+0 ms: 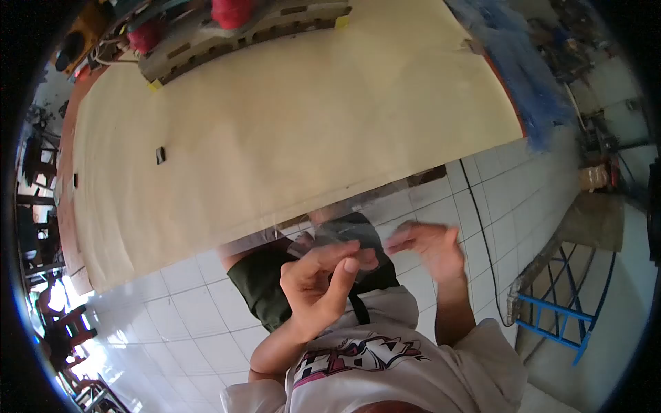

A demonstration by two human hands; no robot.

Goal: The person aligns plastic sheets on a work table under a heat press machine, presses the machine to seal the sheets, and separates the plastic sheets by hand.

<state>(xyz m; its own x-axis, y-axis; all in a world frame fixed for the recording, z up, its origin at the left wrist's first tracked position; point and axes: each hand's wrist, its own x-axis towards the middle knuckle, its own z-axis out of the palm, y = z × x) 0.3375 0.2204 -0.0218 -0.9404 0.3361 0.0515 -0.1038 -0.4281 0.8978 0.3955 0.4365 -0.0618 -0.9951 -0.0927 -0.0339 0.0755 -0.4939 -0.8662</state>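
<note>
My left hand [317, 286] is raised in front of my body, just off the table's near edge. Its fingers are curled towards the thumb, and what they pinch, if anything, is too unclear to name. To its right, my right hand [434, 249] is held up over the tiled floor, its fingers pointing left and smeared by motion. A faint, see-through patch [336, 226] shows between the hands and the table edge; I cannot make out what it is.
A large table [289, 131] carries a beige sheet and a small dark piece [160, 155]. At its far side stands a long slotted block [255, 41] with red items. Blue netting [530, 76] hangs at the right. A blue metal frame [558, 316] and a dark cable [485, 241] lie right.
</note>
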